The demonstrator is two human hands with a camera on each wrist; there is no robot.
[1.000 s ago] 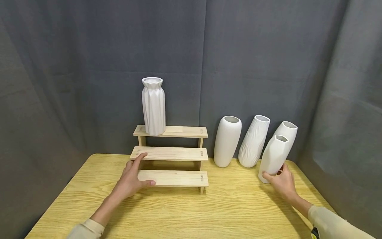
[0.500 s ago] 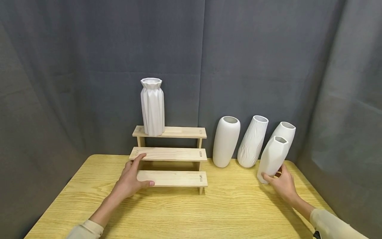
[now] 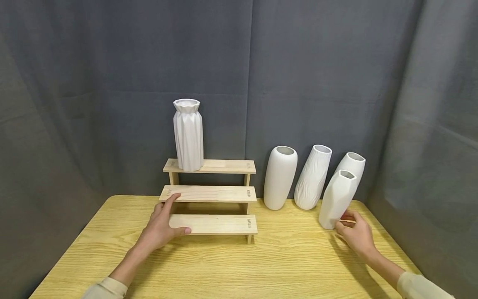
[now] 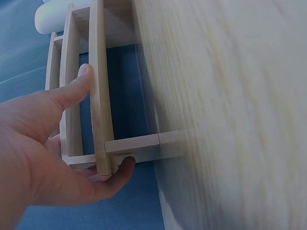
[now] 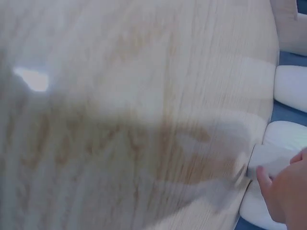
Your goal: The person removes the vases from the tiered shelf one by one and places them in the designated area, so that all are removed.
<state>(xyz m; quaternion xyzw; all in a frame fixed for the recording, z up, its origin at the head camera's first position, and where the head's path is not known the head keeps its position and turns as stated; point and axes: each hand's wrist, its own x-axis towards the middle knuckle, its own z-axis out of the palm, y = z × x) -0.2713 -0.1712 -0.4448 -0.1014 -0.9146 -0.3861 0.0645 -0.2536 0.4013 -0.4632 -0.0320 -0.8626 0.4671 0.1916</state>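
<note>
My left hand (image 3: pixel 159 229) grips the left end of a pale wooden three-tier display stand (image 3: pixel 213 224). Its thumb lies on the lowest shelf and its index finger reaches the middle one; in the left wrist view, fingers (image 4: pixel 125 168) curl round the stand's end. A white pleated vase (image 3: pixel 188 141) stands upright on the top shelf, toward the left. On the right of the table, my right hand (image 3: pixel 356 234) is beside the base of a white faceted vase (image 3: pixel 337 201), thumb and fingers loosely bent at its right side. Whether the fingertips touch it cannot be told.
Between stand and faceted vase are a smooth white vase (image 3: pixel 280 178) and a wavy-textured one (image 3: pixel 313 178). Another white vase (image 3: pixel 356 166) is partly hidden behind the faceted one. Grey curtains (image 3: pixel 321 74) surround the wooden table (image 3: pixel 239 270) at back and sides.
My right thumb has come off the front of the faceted vase, and the hand has drawn slightly right. The vase stays standing. My left hand keeps its hold; the whole view has shifted slightly.
</note>
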